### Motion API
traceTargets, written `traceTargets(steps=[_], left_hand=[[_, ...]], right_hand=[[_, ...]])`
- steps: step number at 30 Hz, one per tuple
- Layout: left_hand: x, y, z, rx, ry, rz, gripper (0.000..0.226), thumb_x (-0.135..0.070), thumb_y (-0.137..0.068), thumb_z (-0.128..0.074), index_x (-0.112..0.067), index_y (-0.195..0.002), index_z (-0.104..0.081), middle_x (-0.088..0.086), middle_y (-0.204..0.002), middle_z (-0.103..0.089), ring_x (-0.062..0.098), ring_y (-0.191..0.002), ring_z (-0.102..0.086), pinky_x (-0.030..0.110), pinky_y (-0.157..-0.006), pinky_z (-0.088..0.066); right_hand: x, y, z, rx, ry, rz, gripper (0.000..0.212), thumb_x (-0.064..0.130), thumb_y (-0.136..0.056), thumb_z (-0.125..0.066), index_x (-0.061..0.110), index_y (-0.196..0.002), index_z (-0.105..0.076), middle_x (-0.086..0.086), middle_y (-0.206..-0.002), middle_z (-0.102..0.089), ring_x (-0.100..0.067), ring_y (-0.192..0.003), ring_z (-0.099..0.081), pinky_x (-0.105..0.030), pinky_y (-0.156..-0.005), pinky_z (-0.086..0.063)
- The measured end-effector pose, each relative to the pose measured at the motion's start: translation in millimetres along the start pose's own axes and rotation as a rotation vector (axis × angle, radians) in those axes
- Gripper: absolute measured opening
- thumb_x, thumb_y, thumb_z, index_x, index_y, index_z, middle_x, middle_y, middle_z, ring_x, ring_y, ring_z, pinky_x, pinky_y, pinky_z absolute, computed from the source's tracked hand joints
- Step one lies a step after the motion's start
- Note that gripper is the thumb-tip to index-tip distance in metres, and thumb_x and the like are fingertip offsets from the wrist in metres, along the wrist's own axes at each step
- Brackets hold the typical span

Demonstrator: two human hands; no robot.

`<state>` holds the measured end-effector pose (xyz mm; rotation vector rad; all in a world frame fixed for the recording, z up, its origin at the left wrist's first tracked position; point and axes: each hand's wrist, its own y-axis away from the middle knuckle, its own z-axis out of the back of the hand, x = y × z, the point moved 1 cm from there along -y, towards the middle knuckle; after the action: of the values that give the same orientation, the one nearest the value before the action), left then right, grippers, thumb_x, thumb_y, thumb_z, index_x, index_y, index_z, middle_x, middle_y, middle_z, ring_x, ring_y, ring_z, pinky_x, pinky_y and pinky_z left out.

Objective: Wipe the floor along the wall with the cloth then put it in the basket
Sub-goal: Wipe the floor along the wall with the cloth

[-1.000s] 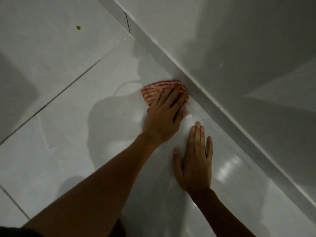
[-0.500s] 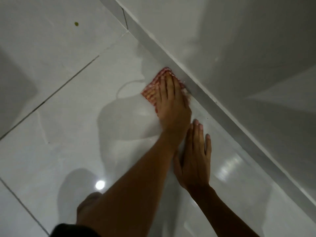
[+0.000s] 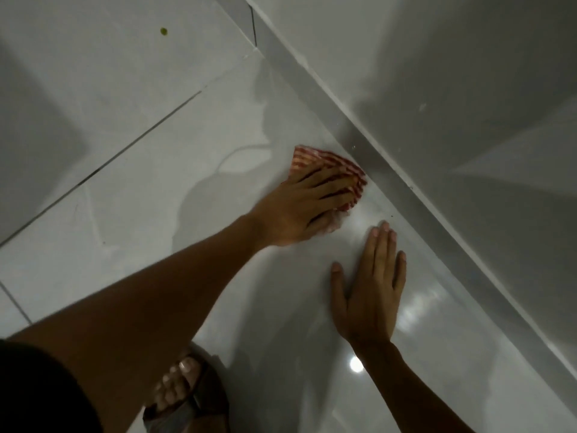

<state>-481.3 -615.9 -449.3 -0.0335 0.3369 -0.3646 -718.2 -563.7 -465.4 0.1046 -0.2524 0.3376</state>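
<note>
The red-and-white striped cloth (image 3: 331,170) lies crumpled on the glossy grey tiled floor (image 3: 156,182), right at the foot of the grey skirting strip of the wall (image 3: 390,157). The left hand (image 3: 299,207) presses flat on the cloth — fingers spread, not gripping. The right hand (image 3: 371,292) rests open, palm down on the floor, near the skirting. A sandalled foot (image 3: 184,392) stands farther from the skirting.

Small green speck (image 3: 163,31) on tile, sandalled foot (image 3: 181,385), grey skirting (image 3: 390,170)
</note>
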Motion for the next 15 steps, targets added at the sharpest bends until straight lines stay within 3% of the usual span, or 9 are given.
traceTargets(steps=[2, 6, 8, 12, 15], left_hand=[[9, -3, 5, -0.034, 0.006, 0.046, 0.049, -0.034, -0.113, -0.042, -0.013, -0.156, -0.054, 0.009, -0.165, -0.051, 0.031, -0.158, -0.04, 0.052, -0.134, -0.025], [-15, -20, 3, -0.144, -0.002, 0.466, 0.05, -0.036, -0.113, -0.036, -0.02, -0.159, -0.049, 0.005, -0.169, -0.045, 0.031, -0.161, -0.035, 0.055, -0.134, -0.022], [-39, -28, -5, -0.154, 0.046, 0.558, 0.05, -0.035, -0.113, -0.038, -0.02, -0.159, -0.048, 0.006, -0.171, -0.042, 0.031, -0.162, -0.031, 0.054, -0.136, -0.019], [-58, -31, -10, -0.167, 0.078, 0.597, 0.052, -0.035, -0.111, -0.04, -0.018, -0.161, -0.045, 0.009, -0.172, -0.039, 0.032, -0.164, -0.028, 0.054, -0.136, -0.018], [-64, -20, -12, -0.081, 0.041, 0.396, 0.053, -0.038, -0.113, -0.035, -0.018, -0.161, -0.044, 0.005, -0.172, -0.039, 0.029, -0.164, -0.028, 0.052, -0.135, -0.021]], right_hand=[[0, 1, 2, -0.023, 0.015, -0.047, 0.09, 0.061, -0.109, -0.039, 0.006, -0.177, -0.014, -0.011, -0.187, -0.011, -0.025, -0.176, -0.006, -0.05, -0.142, -0.009], [2, 1, 2, -0.036, -0.007, -0.045, 0.091, 0.06, -0.109, -0.043, 0.005, -0.176, -0.017, -0.012, -0.187, -0.015, -0.026, -0.175, -0.009, -0.049, -0.143, -0.007], [0, 1, 2, -0.039, 0.002, -0.046, 0.091, 0.062, -0.109, -0.04, 0.004, -0.176, -0.018, -0.013, -0.186, -0.016, -0.026, -0.175, -0.01, -0.047, -0.143, -0.006], [-1, 2, 2, -0.007, 0.009, -0.037, 0.091, 0.064, -0.11, -0.037, 0.004, -0.176, -0.017, -0.013, -0.187, -0.014, -0.026, -0.175, -0.008, -0.048, -0.143, -0.007], [0, 5, 3, 0.009, 0.023, -0.045, 0.091, 0.063, -0.11, -0.035, 0.004, -0.176, -0.013, -0.013, -0.187, -0.01, -0.026, -0.176, -0.005, -0.048, -0.143, -0.007]])
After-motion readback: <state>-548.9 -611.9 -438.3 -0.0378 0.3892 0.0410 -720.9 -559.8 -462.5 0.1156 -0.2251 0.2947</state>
